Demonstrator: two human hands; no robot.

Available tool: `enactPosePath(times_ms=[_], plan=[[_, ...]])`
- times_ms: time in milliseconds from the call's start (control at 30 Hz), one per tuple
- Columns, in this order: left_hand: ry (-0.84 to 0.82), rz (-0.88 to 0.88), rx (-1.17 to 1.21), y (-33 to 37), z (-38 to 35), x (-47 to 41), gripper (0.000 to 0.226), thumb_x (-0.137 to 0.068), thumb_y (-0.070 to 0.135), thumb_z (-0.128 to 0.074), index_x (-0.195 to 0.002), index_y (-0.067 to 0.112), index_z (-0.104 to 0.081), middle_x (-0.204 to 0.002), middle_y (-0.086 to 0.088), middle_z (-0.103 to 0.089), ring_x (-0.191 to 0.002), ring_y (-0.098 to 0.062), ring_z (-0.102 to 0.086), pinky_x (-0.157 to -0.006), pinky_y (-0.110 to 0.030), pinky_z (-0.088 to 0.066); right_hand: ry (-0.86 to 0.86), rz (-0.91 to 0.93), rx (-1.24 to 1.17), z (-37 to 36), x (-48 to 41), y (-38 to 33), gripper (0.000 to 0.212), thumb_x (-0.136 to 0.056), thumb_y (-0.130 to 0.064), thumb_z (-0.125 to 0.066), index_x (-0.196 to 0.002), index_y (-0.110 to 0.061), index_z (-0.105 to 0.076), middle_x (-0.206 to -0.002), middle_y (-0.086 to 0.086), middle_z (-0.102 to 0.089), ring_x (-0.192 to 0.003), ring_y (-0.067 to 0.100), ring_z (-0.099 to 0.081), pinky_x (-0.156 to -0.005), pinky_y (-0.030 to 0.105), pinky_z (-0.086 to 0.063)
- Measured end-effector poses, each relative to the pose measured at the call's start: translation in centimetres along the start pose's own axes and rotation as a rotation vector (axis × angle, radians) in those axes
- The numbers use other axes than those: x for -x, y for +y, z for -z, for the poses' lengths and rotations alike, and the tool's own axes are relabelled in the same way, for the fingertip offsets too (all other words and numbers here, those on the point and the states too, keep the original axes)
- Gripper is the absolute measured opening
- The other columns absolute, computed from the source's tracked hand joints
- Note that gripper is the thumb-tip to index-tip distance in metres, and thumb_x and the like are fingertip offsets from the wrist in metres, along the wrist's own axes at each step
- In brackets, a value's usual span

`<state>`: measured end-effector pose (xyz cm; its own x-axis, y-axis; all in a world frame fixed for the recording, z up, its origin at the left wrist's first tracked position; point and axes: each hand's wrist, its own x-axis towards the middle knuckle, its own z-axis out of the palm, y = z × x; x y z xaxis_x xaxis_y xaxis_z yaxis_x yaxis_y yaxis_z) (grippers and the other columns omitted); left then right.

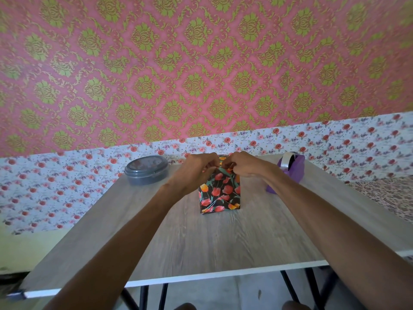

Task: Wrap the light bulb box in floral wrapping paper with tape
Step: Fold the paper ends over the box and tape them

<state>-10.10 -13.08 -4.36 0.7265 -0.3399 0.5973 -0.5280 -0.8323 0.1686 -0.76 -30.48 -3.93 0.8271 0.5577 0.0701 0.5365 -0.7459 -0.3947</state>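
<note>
The light bulb box [220,193] stands upright in the middle of the grey wooden table [201,238], covered in black wrapping paper printed with red and orange tulips. My left hand [196,168] and my right hand [243,165] meet at its top end, each pinching the paper flaps there with curled fingers. The box's top face is hidden behind my fingers. A purple tape dispenser [290,170] with a clear tape roll stands just right of my right wrist.
A round grey lidded container [146,170] sits at the table's far left. The table's far edge meets a floral-papered wall [335,144]. The near table edge [201,277] runs across the bottom, with black legs under it.
</note>
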Motion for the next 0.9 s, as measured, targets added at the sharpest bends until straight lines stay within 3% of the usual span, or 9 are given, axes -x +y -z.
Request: enactPosePath(times_ms=[167, 300, 433, 600, 733, 900], plan=[[0.069, 0.035, -0.008, 0.5, -0.2, 0.3, 0.035, -0.087, 0.003, -0.069, -0.121, 0.015, -0.068, -0.099, -0.005, -0.076, -0.085, -0.015, -0.071, -0.080, -0.024, -0.056, 0.011, 0.019, -0.026, 0.1, 0.4, 0.1, 0.050, -0.088, 0.009, -0.039, -0.121, -0.015, -0.067, -0.131, 0.010, -0.062, -0.114, 0.027, -0.058, -0.099, 0.039, -0.049], [0.130, 0.142, 0.092, 0.6, -0.3, 0.2, 0.023, -0.083, 0.005, -0.073, -0.102, 0.015, -0.065, -0.082, -0.002, -0.072, -0.075, -0.010, -0.068, -0.074, -0.028, -0.060, 0.003, 0.018, -0.041, 0.2, 0.6, 0.0, 0.048, -0.090, 0.010, -0.039, -0.123, -0.013, -0.066, -0.134, 0.010, -0.060, -0.118, 0.026, -0.057, -0.095, 0.030, -0.046], [0.144, 0.136, 0.085, 0.1, -0.4, -0.2, 0.024, -0.085, 0.005, -0.072, -0.107, 0.014, -0.073, -0.087, -0.001, -0.074, -0.074, -0.007, -0.066, -0.073, -0.021, -0.057, -0.001, 0.007, -0.030, 0.0, 0.1, 0.2, 0.048, -0.091, 0.009, -0.040, -0.124, -0.014, -0.066, -0.132, 0.010, -0.061, -0.114, 0.028, -0.059, -0.099, 0.038, -0.050], [0.119, 0.068, 0.030, -0.7, -0.6, -0.7, 0.017, -0.087, 0.004, -0.069, -0.098, 0.012, -0.078, -0.091, 0.000, -0.074, -0.075, -0.014, -0.066, -0.070, -0.029, -0.056, 0.010, 0.002, -0.024, 0.0, -0.1, 0.7, 0.046, -0.091, 0.005, -0.043, -0.124, -0.017, -0.067, -0.124, 0.011, -0.065, -0.109, 0.031, -0.061, -0.099, 0.046, -0.050], [0.049, 0.061, 0.003, -0.8, -0.4, -1.5, 0.017, -0.088, -0.002, -0.063, -0.095, 0.007, -0.076, -0.088, -0.004, -0.075, -0.075, -0.017, -0.068, -0.070, -0.030, -0.057, -0.001, 0.020, -0.034, -0.2, -0.2, 0.6, 0.045, -0.091, 0.005, -0.043, -0.123, -0.017, -0.068, -0.129, 0.009, -0.063, -0.111, 0.028, -0.060, -0.099, 0.041, -0.050], [0.026, 0.090, -0.029, -1.4, -0.8, -2.6, 0.025, -0.082, -0.013, -0.056, -0.084, 0.005, -0.072, -0.077, -0.007, -0.071, -0.065, -0.017, -0.061, -0.057, -0.038, -0.054, 0.012, 0.021, -0.061, -0.4, -0.1, 0.8, 0.039, -0.094, 0.004, -0.046, -0.121, -0.013, -0.068, -0.129, 0.010, -0.063, -0.113, 0.027, -0.059, -0.088, 0.029, -0.046]])
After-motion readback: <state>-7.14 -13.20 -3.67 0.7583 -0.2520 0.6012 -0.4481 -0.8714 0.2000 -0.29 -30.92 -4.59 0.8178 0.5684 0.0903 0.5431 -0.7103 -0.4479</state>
